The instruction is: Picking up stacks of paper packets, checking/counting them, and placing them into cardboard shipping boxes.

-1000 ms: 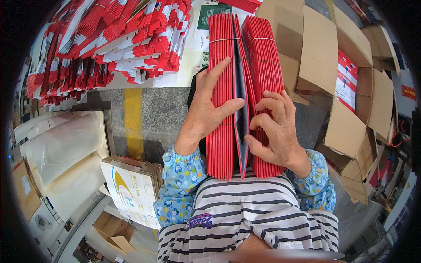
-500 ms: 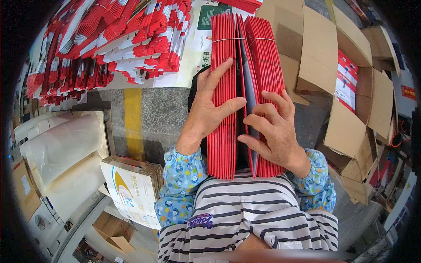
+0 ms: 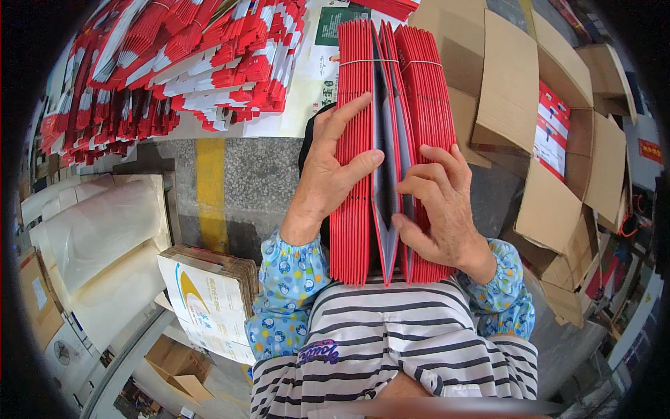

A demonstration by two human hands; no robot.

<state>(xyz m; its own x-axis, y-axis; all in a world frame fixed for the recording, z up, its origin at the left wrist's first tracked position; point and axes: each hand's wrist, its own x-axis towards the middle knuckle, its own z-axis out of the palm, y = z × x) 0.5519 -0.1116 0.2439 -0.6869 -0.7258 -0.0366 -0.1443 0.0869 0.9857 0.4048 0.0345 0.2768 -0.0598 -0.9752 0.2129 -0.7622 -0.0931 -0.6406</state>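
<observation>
Head cam: tall stack of flat red card folders (image 3: 352,133), glossy w/ grey insides, stood on edge on lap btwn both hands. Left hand (image 3: 331,171) gripped left bundle, fingers spread; right hand (image 3: 440,209) curled, parting right bundle. Brown cardboard boxes (image 3: 551,202) at right.

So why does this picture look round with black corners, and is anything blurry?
Head view: a fisheye lens bends the cardboard boxes near the rim and blackens the corners; light is even and soft; hands and red stack are sharp; only the lower edge smears.
</observation>
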